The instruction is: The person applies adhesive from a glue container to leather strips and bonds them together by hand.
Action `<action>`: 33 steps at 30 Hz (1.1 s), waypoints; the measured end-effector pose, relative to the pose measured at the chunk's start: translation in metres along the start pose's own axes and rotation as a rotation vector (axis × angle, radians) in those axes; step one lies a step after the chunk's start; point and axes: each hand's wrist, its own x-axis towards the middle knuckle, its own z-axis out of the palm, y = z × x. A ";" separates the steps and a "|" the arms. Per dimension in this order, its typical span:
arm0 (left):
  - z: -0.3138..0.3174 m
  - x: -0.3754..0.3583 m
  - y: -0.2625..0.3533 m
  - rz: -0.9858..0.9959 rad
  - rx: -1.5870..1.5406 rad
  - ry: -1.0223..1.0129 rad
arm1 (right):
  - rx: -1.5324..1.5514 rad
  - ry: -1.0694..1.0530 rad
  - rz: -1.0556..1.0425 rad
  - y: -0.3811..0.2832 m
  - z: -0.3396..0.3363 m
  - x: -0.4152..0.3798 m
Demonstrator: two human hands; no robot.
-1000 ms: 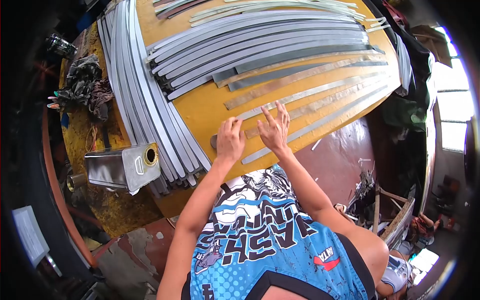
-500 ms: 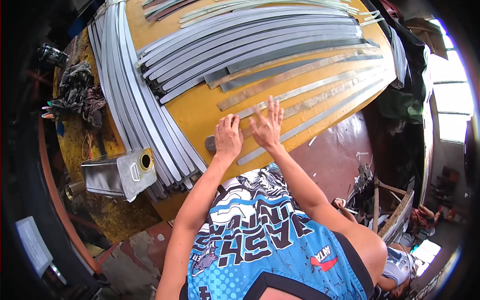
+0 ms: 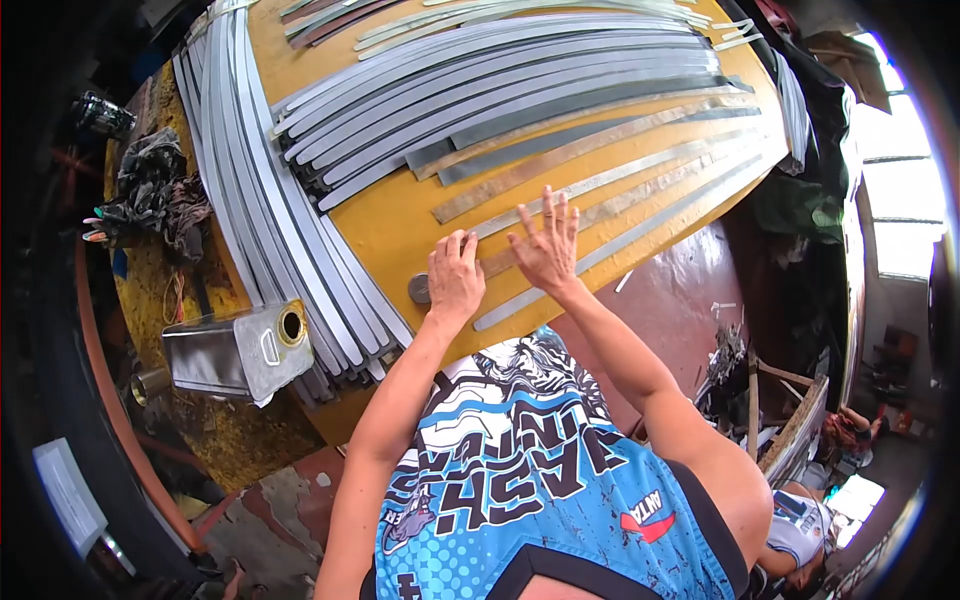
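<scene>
My left hand (image 3: 457, 277) lies at the near left end of a narrow metal strip (image 3: 600, 182) on the yellow table, its fingers bent and closed at that end. To its right, my right hand (image 3: 547, 247) is open with fingers spread, over the same strip and a stained strip (image 3: 640, 200) below it. Close beside my left wrist sits a small round metal disc (image 3: 420, 288). A plain grey strip (image 3: 610, 258) runs along the table's near edge. Beyond my hands lies a brownish strip (image 3: 560, 165).
Long pale strips are stacked on the table (image 3: 385, 228), in a row (image 3: 510, 90) and in a pile (image 3: 265, 180) at left. A metal can (image 3: 235, 350) and dark rags (image 3: 160, 195) lie farther left. Another person (image 3: 797, 530) is at lower right, near a wooden frame (image 3: 795, 420).
My right hand has shifted slightly to the right, and its fingers have spread wider. My left hand stays at the end of the strip.
</scene>
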 end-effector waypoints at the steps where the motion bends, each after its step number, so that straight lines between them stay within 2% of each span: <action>1: 0.001 0.000 0.000 -0.004 -0.007 -0.004 | -0.038 -0.036 0.027 0.007 -0.001 0.001; 6: 0.003 0.000 0.000 -0.002 -0.006 -0.003 | -0.025 -0.023 0.023 -0.001 0.002 -0.002; 12: 0.004 -0.001 -0.001 0.004 -0.001 0.003 | 0.083 -0.050 -0.095 -0.029 -0.001 -0.007; 14: 0.003 -0.001 -0.002 0.004 -0.006 0.003 | 0.123 -0.049 -0.095 -0.027 -0.004 -0.004; 17: 0.002 -0.001 -0.003 -0.005 0.002 -0.015 | 0.074 0.059 0.015 -0.013 -0.004 0.002; 20: 0.003 -0.001 -0.002 -0.005 -0.010 -0.013 | 0.034 0.036 0.041 -0.007 0.002 -0.007; 25: 0.003 -0.002 -0.002 0.003 -0.016 0.005 | 0.108 -0.025 -0.056 -0.028 0.011 -0.017; 28: 0.003 -0.001 -0.003 0.001 -0.020 0.001 | 0.111 0.020 -0.056 -0.018 -0.002 -0.007; 29: 0.003 -0.001 -0.003 -0.001 -0.021 0.002 | 0.058 0.028 0.004 -0.013 0.001 -0.005; 33: 0.003 -0.001 -0.002 0.007 -0.030 0.014 | 0.089 0.018 -0.001 -0.021 0.013 -0.004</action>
